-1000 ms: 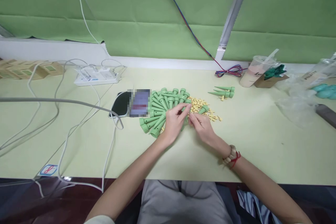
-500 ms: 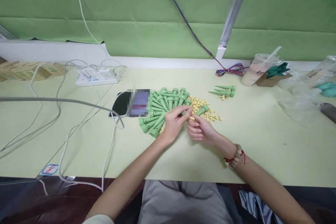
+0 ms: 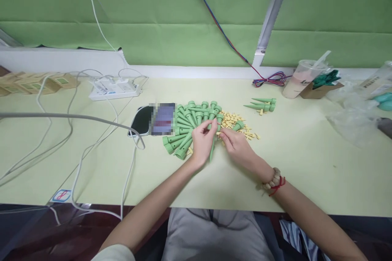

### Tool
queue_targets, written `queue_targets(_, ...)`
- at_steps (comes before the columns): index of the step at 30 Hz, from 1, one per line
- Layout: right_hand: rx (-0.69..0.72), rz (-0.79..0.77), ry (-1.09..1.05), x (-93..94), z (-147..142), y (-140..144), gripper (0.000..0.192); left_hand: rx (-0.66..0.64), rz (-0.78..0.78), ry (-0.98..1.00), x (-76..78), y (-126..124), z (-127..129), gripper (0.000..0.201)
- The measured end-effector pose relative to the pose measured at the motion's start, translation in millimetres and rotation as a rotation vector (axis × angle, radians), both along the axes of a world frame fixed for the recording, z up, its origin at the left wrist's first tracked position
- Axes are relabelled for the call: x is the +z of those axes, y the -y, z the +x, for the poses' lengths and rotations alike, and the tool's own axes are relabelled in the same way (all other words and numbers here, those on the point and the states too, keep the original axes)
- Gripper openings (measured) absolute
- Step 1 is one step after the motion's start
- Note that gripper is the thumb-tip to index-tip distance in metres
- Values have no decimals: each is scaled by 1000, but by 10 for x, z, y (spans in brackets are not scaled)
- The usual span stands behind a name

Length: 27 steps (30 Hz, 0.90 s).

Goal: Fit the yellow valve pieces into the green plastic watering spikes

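The left hand (image 3: 202, 140) pinches one green plastic spike (image 3: 213, 140) near its head, tip pointing down toward the person, while the right hand (image 3: 234, 142) meets it at that head with fingertips closed, seemingly on a small yellow peg, though the peg itself is hidden. It looks like the fitting step: a peg being pressed into the spike's cap, which calls for lining the two up squarely. Just behind the hands lies the fan of green spikes (image 3: 186, 124); to the fan's right, touching it, is the scatter of yellow pegs (image 3: 237, 124), and farther right, well apart, a small group of spikes (image 3: 261, 106). Left of the fan sits a phone (image 3: 143, 120), and beyond it a white power strip (image 3: 113, 88) with loose cables. The pale green table (image 3: 306, 171) backs onto a green wall, with a drink cup (image 3: 298, 79) far right of the fan.
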State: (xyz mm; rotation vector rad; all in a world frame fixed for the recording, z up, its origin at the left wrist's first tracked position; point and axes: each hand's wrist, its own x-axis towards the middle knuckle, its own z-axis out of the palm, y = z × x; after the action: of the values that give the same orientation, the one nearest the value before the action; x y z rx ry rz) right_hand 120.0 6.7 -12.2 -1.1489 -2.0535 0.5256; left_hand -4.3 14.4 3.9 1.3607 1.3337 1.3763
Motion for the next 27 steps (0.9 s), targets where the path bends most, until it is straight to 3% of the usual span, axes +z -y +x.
queue_targets(5,1,-94,-143,5,-84,73,30,35,101,-53,-60,52,2,36)
queue_targets(12,241,-788,-757,52,-219,162,47,89,268,-117,-116,58,-50,43)
queue_targets(17,384,-1072,-989,102,-207,151,49,79,367,-159,-152,46,-55,45)
queue_targets(20,395,-1144,-1007,118,-185,137,48,62,366,-151,-143,47,-53,41)
queue_targets(24,363,-1121,-906,126,-168,108,50,57,254,-94,-69,39,-26,40)
queue_targets(27,227,-882,-649,133,-129,86,49,21,87,32,-19,6,7,40)
